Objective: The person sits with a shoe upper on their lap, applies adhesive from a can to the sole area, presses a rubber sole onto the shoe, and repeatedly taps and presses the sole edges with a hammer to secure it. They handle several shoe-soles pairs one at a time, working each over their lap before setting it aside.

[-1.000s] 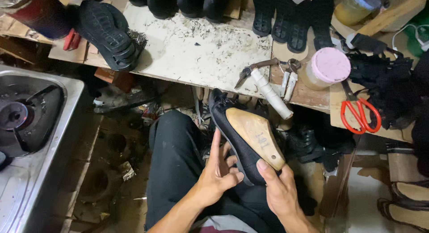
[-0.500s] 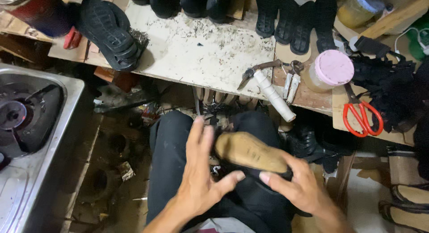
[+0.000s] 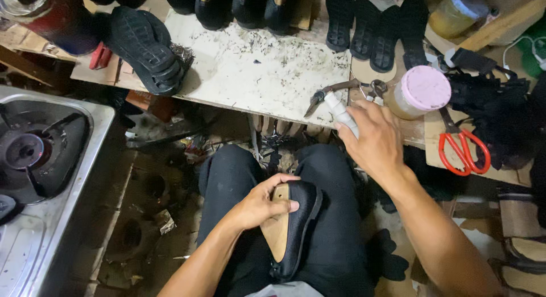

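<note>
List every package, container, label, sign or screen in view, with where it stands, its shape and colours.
Jar with pink lid: on the bench just right of the right hand; round, pale translucent body, flat pink lid.
Yellowish jar: top right of the bench; rounded, amber contents, lid unclear.
Red can: top left corner; cylindrical, dark red with a metal rim.
No signs, screens or readable labels show.

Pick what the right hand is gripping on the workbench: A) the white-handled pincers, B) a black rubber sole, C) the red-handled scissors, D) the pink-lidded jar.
A: the right hand closes on the white handle of the pincers, while the left hand holds the black shoe on the lap.
</note>
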